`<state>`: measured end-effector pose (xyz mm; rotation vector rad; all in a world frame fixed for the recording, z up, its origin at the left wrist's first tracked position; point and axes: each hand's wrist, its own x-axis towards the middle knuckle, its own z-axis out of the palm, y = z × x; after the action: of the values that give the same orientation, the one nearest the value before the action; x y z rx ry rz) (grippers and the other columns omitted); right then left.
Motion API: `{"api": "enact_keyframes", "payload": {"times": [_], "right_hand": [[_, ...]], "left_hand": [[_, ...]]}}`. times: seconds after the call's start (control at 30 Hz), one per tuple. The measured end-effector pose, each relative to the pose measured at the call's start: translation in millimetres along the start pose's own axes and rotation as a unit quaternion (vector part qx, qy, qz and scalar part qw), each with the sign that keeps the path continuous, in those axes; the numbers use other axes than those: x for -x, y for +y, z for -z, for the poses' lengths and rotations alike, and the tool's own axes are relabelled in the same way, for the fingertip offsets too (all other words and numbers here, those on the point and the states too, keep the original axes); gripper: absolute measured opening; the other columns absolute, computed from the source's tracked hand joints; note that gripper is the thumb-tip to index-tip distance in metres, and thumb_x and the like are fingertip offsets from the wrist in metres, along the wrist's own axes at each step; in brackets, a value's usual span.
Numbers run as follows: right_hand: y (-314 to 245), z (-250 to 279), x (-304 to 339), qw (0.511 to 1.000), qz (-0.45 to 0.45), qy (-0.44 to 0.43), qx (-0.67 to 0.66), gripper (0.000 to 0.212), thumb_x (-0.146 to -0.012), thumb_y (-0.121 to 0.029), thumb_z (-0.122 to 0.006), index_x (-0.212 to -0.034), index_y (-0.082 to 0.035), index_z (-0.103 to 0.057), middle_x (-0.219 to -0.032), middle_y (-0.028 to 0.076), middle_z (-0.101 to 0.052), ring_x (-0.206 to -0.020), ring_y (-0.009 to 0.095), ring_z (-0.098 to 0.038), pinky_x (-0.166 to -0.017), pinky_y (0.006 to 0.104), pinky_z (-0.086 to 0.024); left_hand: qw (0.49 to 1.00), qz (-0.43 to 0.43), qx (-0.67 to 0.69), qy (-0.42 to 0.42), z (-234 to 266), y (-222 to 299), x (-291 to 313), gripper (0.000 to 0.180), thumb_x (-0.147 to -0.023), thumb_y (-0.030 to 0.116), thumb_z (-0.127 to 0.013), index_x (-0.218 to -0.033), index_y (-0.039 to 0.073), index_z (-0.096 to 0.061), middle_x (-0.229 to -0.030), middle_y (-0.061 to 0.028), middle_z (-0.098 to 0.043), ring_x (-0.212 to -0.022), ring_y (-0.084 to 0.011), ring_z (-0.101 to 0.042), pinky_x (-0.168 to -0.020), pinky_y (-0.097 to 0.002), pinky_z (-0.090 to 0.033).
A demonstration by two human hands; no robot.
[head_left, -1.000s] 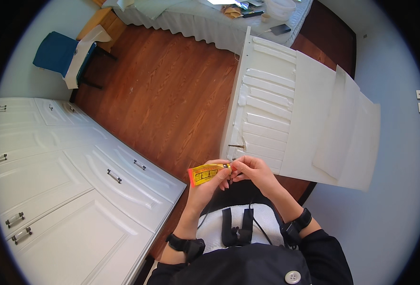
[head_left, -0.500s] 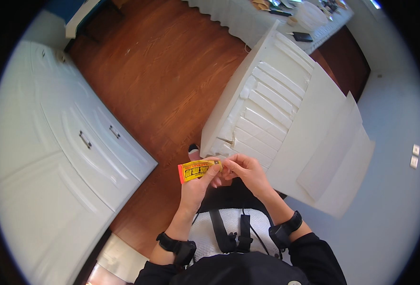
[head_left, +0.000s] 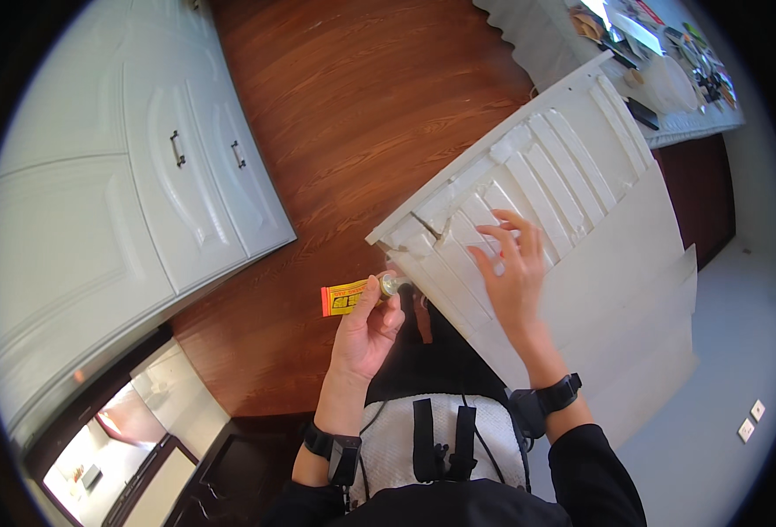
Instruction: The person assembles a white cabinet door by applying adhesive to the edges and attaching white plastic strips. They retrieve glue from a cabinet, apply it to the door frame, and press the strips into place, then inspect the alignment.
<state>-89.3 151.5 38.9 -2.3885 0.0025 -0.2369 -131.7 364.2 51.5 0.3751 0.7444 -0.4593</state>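
The white louvred wooden door panel (head_left: 572, 167) lies tilted across the middle of the room, its near corner jutting out over the reddish-brown plank floor (head_left: 353, 97). That floor gives a broad open strip between the panel's long left edge and the white cabinet doors with dark handles (head_left: 186, 176). Past the far end of the panel, a table draped in pale cloth (head_left: 537, 35) carries a clutter of small items (too small to sort out from here).

The left hand (head_left: 366, 329) is curled round a small yellow glue tube with a red crimped end (head_left: 348, 298), thumb laid along its side and the other fingers folded in beneath. The tube sits just below the panel's near corner, its nozzle right up against the panel's edge. Its long axis runs nearly level, red end away to the left, nozzle to the right toward the panel.

The right hand (head_left: 511, 272) lies flat on the slats near that corner, fingers spread and holding nothing. A dark band is on each wrist.
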Motion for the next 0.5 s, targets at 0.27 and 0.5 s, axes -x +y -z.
{"api": "enact_keyframes", "payload": {"times": [0.27, 0.5], "right_hand": [[-54, -78, -5, 0.999, -0.008, -0.034, 0.032, 0.056, -0.061, -0.024, -0.082, -0.104, -0.002, -0.053, -0.116, 0.012, -0.045, -0.105, 0.032, -0.045, -0.09, 0.0419, -0.038], [-56, -89, -8, 0.998, -0.009, -0.013, 0.057, 0.052, -0.062, -0.027, -0.081, -0.097, -0.003, -0.051, -0.113, 0.014, -0.045, -0.104, 0.033, -0.044, -0.09, 0.0425, -0.036]], "left_hand": [[0.999, -0.028, 0.028, -0.007, 13, -1, 12, 0.033, -0.097, 0.027, -0.054, -0.115, -0.001, -0.054, -0.079, -0.0086, -0.055, -0.058, -0.0107, -0.041, -0.053, -0.0207, -0.035], [0.997, -0.067, -0.025, 0.015, 18, 0, 12, 0.034, -0.097, 0.026, -0.055, -0.117, -0.001, -0.055, -0.079, -0.0078, -0.058, -0.059, -0.0108, -0.044, -0.054, -0.0216, -0.036]]}}
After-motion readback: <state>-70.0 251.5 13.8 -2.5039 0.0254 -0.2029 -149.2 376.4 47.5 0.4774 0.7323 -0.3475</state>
